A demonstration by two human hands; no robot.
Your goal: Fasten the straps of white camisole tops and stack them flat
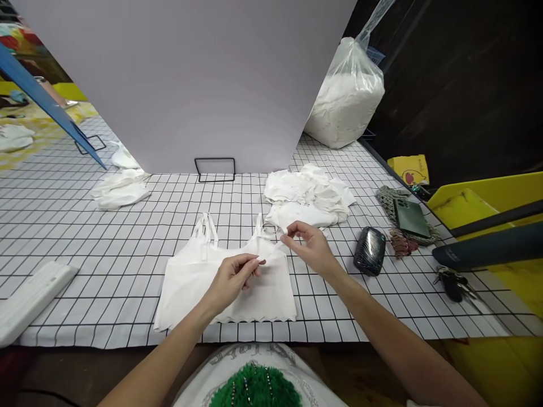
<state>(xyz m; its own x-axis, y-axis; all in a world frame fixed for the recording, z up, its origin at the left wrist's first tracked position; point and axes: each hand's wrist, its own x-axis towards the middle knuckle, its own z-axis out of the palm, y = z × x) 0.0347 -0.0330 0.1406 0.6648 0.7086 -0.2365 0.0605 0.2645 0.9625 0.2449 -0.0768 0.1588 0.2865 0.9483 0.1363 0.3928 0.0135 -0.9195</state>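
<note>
Head view: right hand (313, 247) pinches white garment (185, 289), perhaps for tension; left hand (231, 278) narrow, contents I can't tell. Flat placement likely steadies it.

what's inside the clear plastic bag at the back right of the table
White material fills the lower part of the clear plastic bag. Only that material's outer surface shows; anything packed deeper is covered, so I can't tell what's there.

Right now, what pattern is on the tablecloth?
The tablecloth is white with black grid lines, clearest in the head view.
</note>
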